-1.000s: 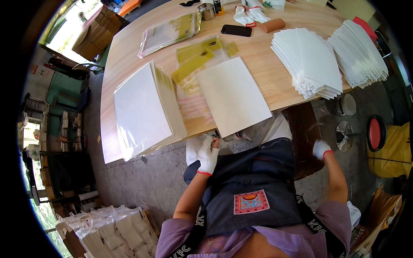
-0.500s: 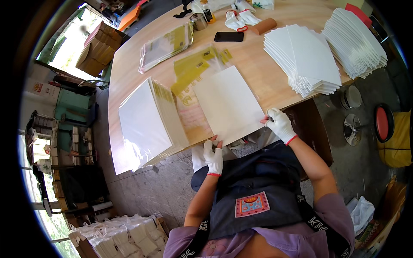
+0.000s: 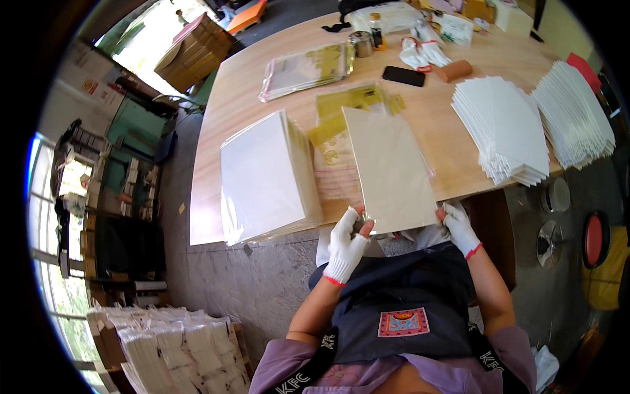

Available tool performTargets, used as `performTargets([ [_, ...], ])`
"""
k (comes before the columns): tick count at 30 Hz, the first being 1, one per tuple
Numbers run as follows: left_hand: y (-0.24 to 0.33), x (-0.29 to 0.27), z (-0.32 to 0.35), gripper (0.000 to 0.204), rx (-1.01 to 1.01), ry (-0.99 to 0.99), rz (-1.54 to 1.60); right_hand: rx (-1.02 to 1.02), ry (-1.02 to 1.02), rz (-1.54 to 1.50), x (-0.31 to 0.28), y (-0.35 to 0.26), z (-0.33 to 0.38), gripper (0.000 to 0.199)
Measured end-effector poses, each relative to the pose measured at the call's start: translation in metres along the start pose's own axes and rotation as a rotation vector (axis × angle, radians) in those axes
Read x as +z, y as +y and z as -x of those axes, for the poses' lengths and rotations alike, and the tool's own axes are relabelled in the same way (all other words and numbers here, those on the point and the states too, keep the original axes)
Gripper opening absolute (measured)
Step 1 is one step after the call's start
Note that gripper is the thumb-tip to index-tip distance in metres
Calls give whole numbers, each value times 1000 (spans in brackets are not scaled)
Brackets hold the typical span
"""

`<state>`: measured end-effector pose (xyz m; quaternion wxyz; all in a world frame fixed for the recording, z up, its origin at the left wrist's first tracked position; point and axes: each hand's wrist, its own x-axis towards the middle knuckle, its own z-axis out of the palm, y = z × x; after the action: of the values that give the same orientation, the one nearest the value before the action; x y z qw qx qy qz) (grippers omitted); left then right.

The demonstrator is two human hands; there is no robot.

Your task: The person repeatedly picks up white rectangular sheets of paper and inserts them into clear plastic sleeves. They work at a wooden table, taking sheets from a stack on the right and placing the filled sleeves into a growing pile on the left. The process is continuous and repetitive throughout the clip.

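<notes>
Right now both gloved hands grip the near edge of a cream sheet in a clear sleeve (image 3: pixel 388 169), which lies at the bench's (image 3: pixel 249 98) near edge. Left hand (image 3: pixel 346 244) is curled closed on the sheet's 7 o'clock corner, right hand (image 3: pixel 458 226) pinched on its 5 o'clock corner. At 9 o'clock of it sits a thick stack of bagged sheets (image 3: pixel 262 176); at 3 o'clock, fanned white piles (image 3: pixel 502 128).

Matt cream paper sheet (image 3: pixel 391 172) in a glossy clear plastic sleeve, held at the near edge of the smooth pale wooden table (image 3: pixel 243 98); both hands, left (image 3: pixel 345 244) and right (image 3: pixel 459 227), wear white knitted cloth gloves.
</notes>
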<state>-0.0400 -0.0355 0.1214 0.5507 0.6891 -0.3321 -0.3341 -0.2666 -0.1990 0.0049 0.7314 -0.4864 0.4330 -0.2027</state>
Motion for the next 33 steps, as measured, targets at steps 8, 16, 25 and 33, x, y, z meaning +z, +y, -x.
performTargets([
  [8, 32, -149, 26, 30, 298, 546, -222, -193, -425, -52, 174, -88, -9, 15],
  [16, -43, -240, -1, 45, 155, 693, -352, -265, -461, 680, 255, -115, -22, 26],
  [25, -183, -193, 33, 45, 58, 946, 254, -372, 184, -135, 35, -87, -20, 17],
  [33, -187, -75, 39, 29, 265, 419, -306, -252, 911, -421, -206, -96, -7, 26],
])
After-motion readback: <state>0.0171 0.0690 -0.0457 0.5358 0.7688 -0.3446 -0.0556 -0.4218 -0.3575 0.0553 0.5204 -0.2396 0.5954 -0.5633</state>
